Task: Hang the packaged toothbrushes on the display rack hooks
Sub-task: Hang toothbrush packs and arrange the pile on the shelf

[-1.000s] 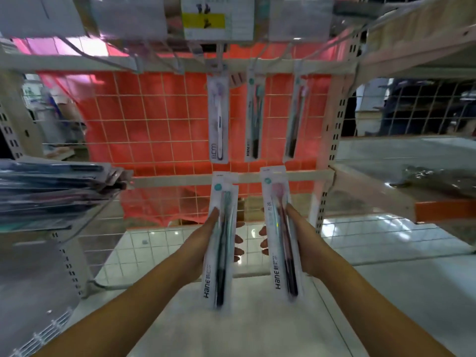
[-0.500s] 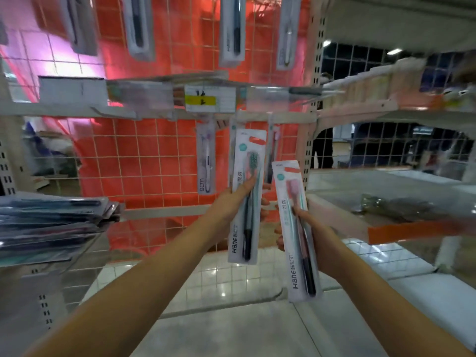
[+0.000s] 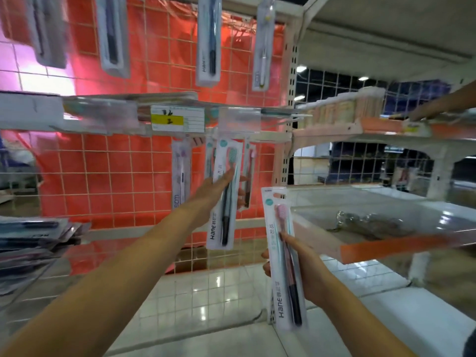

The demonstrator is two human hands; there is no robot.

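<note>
Toothbrushes fill both my hands. My left hand grips the green-bristled pack, raised against the wire rack, its top seemingly at a hook, though blur hides that. My right hand clasps the pink-bristled pack lower down, apart from the rack.

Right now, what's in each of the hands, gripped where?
Left hand: green-head toothbrush pack, gripped mid-pack. Right hand: pink-head toothbrush pack, gripped around the middle.
</note>
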